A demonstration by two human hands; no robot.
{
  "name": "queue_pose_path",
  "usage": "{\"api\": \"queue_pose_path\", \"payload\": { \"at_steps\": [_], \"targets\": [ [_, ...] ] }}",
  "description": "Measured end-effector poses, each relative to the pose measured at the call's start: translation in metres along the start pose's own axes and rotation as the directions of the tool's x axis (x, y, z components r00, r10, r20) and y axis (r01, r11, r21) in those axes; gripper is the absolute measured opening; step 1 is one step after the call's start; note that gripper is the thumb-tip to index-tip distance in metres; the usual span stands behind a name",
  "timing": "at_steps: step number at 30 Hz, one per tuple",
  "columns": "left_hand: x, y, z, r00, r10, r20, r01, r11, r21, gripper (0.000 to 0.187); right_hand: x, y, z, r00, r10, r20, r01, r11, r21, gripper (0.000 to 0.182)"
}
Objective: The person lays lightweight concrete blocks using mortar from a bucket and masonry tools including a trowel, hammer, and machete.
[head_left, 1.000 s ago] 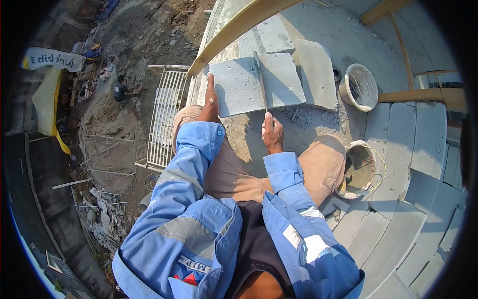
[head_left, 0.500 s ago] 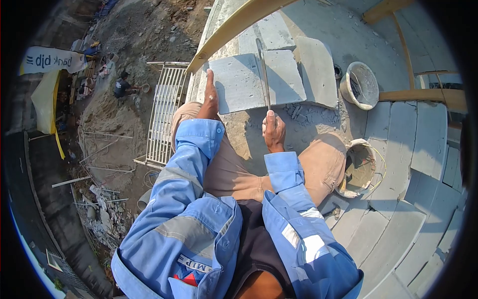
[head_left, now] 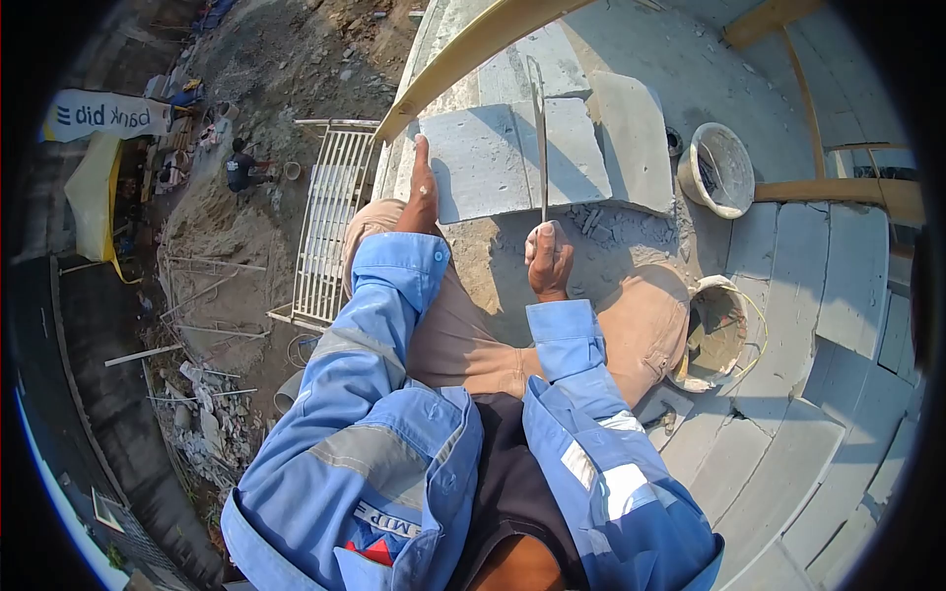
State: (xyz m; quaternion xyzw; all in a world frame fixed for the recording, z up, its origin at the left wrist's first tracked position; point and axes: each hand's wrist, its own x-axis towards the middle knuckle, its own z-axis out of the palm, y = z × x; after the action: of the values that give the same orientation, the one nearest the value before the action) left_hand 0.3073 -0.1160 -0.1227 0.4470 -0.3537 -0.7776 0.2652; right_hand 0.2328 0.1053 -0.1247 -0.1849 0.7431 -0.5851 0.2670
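My right hand (head_left: 548,260) is closed round the near end of a hand saw (head_left: 541,138), whose long narrow blade shows almost edge-on and points away from me. The blade overlaps a grey lightweight concrete block (head_left: 473,163), to the right of a thin dark line running across its face. At the block's left edge is my left hand (head_left: 422,192), with a digit stretched out along that side and the other fingers mostly hidden. Another grey block (head_left: 633,143) leans on the right. Crumbled grey pieces (head_left: 601,225) lie below the block's near edge.
A curved wooden beam (head_left: 463,54) crosses above the blocks. Two buckets stand right: a whitish one (head_left: 731,187) and one (head_left: 711,330) holding grey mix. A trowel (head_left: 668,414) lies near my knee. Left, beyond a drop, are a metal grille (head_left: 335,222) and a person (head_left: 239,169).
My right hand has shifted slightly right, and the saw's blade has swung right, off the dark line. The left hand stays at the block's edge.
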Motion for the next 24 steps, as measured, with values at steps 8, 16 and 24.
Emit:
{"api": "queue_pose_path", "payload": {
  "at_steps": [8, 16, 24],
  "targets": [
    [0.006, -0.001, -0.003, 0.999, -0.023, 0.031, 0.023, 1.0, -0.02, 0.09, 0.002, 0.011, 0.003, 0.999, 0.035, -0.034, -0.034, 0.999, 0.017, 0.057],
    [0.002, 0.005, 0.006, 0.996, -0.023, 0.084, 0.028, 0.998, -0.063, 0.092, 0.019, 0.026, 0.003, 0.998, 0.054, -0.026, -0.058, 0.984, -0.166, 0.063],
    [0.003, 0.0, 0.0, 0.999, -0.033, 0.001, 0.033, 0.999, 0.017, 0.091, 0.013, 0.025, 0.006, 0.991, -0.13, -0.034, 0.126, 0.987, -0.104, 0.057]
  ]
}}
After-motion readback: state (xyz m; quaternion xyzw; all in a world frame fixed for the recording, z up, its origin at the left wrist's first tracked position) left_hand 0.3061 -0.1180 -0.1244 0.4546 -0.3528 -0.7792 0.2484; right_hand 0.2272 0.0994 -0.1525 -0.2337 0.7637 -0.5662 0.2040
